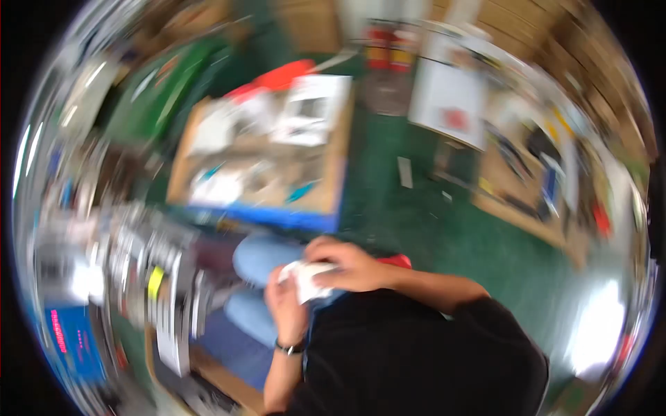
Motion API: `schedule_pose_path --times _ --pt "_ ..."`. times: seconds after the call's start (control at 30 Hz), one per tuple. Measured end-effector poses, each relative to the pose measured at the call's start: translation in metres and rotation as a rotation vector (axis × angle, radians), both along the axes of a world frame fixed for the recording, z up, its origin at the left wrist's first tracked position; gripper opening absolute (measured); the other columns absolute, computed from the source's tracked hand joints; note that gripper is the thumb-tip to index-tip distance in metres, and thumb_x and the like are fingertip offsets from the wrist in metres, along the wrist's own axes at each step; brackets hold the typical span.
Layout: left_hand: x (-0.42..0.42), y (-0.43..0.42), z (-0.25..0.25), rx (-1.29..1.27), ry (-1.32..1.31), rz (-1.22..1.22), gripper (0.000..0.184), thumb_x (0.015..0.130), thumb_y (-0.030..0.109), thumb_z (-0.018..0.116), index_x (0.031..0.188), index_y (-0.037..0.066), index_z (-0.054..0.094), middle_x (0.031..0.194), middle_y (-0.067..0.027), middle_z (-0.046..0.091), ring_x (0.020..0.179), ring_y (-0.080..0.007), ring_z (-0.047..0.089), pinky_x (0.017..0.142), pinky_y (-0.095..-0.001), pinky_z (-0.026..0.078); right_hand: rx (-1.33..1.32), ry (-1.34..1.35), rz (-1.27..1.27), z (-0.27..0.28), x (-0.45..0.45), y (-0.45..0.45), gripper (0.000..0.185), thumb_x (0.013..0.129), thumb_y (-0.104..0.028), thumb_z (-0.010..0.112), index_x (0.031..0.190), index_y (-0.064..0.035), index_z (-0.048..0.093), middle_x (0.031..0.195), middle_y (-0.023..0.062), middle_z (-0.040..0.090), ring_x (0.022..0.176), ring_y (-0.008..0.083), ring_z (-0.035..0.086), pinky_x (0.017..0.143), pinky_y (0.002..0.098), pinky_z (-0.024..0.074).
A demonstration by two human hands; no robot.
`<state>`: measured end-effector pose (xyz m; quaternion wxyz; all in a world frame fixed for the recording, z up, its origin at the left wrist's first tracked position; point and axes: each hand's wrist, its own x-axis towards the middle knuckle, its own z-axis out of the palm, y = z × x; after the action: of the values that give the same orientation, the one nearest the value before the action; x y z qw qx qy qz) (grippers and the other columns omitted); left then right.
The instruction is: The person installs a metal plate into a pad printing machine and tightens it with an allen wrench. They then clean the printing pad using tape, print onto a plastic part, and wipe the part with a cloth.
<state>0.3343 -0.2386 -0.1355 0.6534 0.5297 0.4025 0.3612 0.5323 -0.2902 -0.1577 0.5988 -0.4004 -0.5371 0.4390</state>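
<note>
Both hands meet over my lap around a small crumpled white piece, paper or cloth; which of the two I cannot tell. My left hand, with a dark band on its wrist, grips the near-left side of the piece. My right hand reaches in from the right, its fingers closed on the other side. Below the hands are light blue jeans, and a black shirt covers my body. Motion blur hides the finer detail of the fingers.
Ahead stands a low wooden table with a blue edge, holding white papers, a red item and small teal things. To the right is a workbench with tools. Stacked goods crowd the left. The floor is green.
</note>
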Motion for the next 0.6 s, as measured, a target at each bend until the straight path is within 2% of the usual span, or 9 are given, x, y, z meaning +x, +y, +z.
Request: schedule_pose_path --times 0.03,0.07,0.1,0.17,0.2,0.33,0.43,0.47,0.6 --pt "-0.003 -0.008 -0.023 -0.069 -0.048 -0.058 0.024 0.108 0.012 0.058 0.129 0.003 0.062 0.113 -0.0093 0.069 0.094 -0.0145 0.063 0.083 -0.028 0.054 -0.024 0.08 -0.066 -0.004 -0.007 -0.016 0.03 0.092 -0.011 0.075 0.117 -0.0001 0.064 0.135 0.015 0.06 0.117 0.0257 0.058 0.103 0.0368 0.0471" --pt "0.007 -0.02 -0.016 -0.188 -0.033 -0.114 0.033 0.101 0.008 0.059 0.134 0.004 0.06 0.119 -0.0086 0.068 0.1 -0.0138 0.063 0.086 -0.0262 0.052 -0.064 0.133 -0.083 0.0 -0.01 -0.031 0.026 0.093 -0.012 0.073 0.114 -0.0016 0.062 0.143 0.018 0.058 0.121 0.0286 0.058 0.105 0.0394 0.0476" --pt "0.009 -0.033 -0.044 -0.377 -0.259 -0.155 0.036 0.1 0.006 0.061 0.136 0.003 0.06 0.121 -0.0078 0.068 0.102 -0.013 0.063 0.088 -0.0261 0.052 -0.158 0.244 -0.116 0.018 -0.021 -0.047 0.022 0.092 -0.01 0.068 0.111 -0.0011 0.06 0.145 0.0207 0.059 0.123 0.0308 0.059 0.107 0.0415 0.0472" --pt "-0.004 -0.043 -0.05 -0.423 -0.335 -0.414 0.038 0.101 0.006 0.063 0.138 0.005 0.059 0.121 -0.0064 0.069 0.104 -0.0118 0.064 0.089 -0.0256 0.052 -0.252 0.264 -0.17 0.031 -0.049 -0.057 0.018 0.089 -0.001 0.063 0.106 -0.0015 0.056 0.143 0.0209 0.061 0.124 0.0328 0.061 0.108 0.0388 0.0473" --pt "-0.016 -0.04 -0.042 -0.4 -0.331 -0.435 0.036 0.099 0.005 0.066 0.134 0.006 0.06 0.114 -0.004 0.069 0.097 -0.0096 0.063 0.084 -0.0244 0.052 -0.273 0.358 -0.112 0.027 -0.063 -0.051 0.017 0.087 0.001 0.059 0.103 -0.0026 0.054 0.131 0.021 0.066 0.124 0.0342 0.062 0.109 0.0406 0.0467" --pt "-0.084 -0.036 -0.041 -0.194 -0.189 -0.015 0.029 0.097 0.004 0.069 0.125 0.007 0.061 0.105 -0.0017 0.067 0.089 -0.0074 0.061 0.079 -0.0234 0.05 -0.303 0.424 0.251 0.01 -0.102 0.02 0.018 0.085 0.002 0.059 0.101 -0.0037 0.053 0.125 0.0202 0.066 0.118 0.0343 0.066 0.103 0.0413 0.0507" --pt "-0.124 -0.029 -0.021 -0.026 0.013 0.14 0.025 0.094 0.003 0.075 0.111 0.009 0.059 0.095 0.0007 0.062 0.078 -0.0055 0.055 0.072 -0.0221 0.047 -0.327 0.466 0.255 0.006 -0.117 0.043 0.019 0.084 0.002 0.059 0.101 -0.0041 0.053 0.12 0.0196 0.067 0.112 0.0338 0.068 0.098 0.0411 0.0531" --pt "-0.136 -0.031 0.0 0.015 0.018 0.267 0.027 0.092 0.004 0.078 0.109 0.009 0.057 0.094 -0.0009 0.061 0.077 -0.0083 0.055 0.072 -0.0234 0.047 -0.356 0.493 0.264 0.006 -0.123 0.048 0.02 0.084 0.002 0.059 0.101 -0.0042 0.053 0.117 0.0192 0.067 0.108 0.0334 0.069 0.095 0.0408 0.0542" --pt "-0.21 -0.006 0.093 0.755 0.026 0.746 0.031 0.082 -0.006 0.073 0.102 0.011 0.056 0.092 -0.0043 0.062 0.074 -0.0163 0.055 0.067 -0.0302 0.047 -0.478 0.466 0.293 0.003 -0.148 0.075 0.024 0.083 0.003 0.059 0.105 -0.0035 0.055 0.108 0.0168 0.068 0.088 0.0302 0.07 0.079 0.0382 0.0573"
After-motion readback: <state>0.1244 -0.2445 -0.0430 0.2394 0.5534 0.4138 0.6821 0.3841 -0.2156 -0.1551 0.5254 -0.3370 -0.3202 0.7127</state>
